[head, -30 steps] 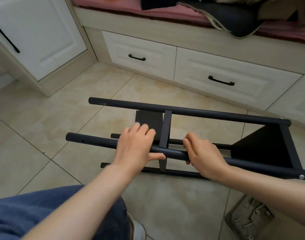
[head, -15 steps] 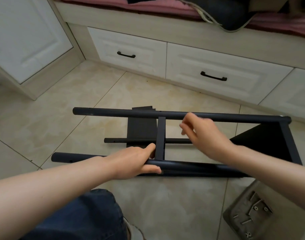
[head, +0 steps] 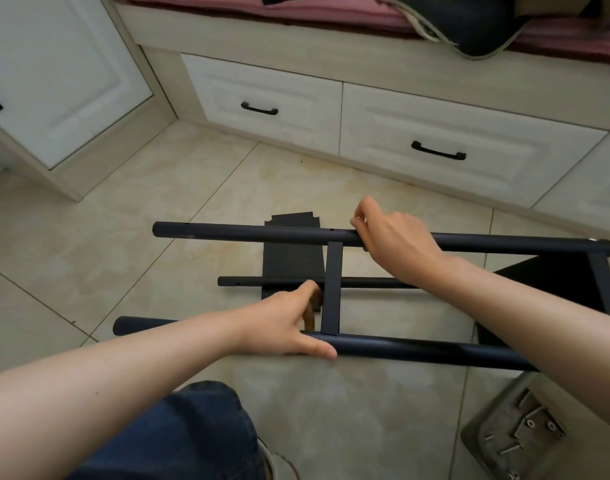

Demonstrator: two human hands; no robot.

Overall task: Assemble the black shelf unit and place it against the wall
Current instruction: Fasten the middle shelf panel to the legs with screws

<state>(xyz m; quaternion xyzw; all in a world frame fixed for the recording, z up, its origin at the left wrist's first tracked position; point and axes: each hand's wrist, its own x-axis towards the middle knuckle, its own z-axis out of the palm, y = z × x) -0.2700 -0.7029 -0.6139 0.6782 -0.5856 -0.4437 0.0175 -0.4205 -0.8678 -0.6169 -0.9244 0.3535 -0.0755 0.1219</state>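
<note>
Screw tray (head: 514,434) nearest, on floor. Left hand (head: 286,327) grips near tube (head: 417,349) beside crossbar (head: 332,289), thumb in front, fingers hooked behind. Right hand (head: 397,244) has left near tube, now curled over far tube (head: 244,233). Frame (head: 556,282) lies on side before drawers (head: 262,95). Both rails held: probably squaring or turning; upright placement remains.
</note>
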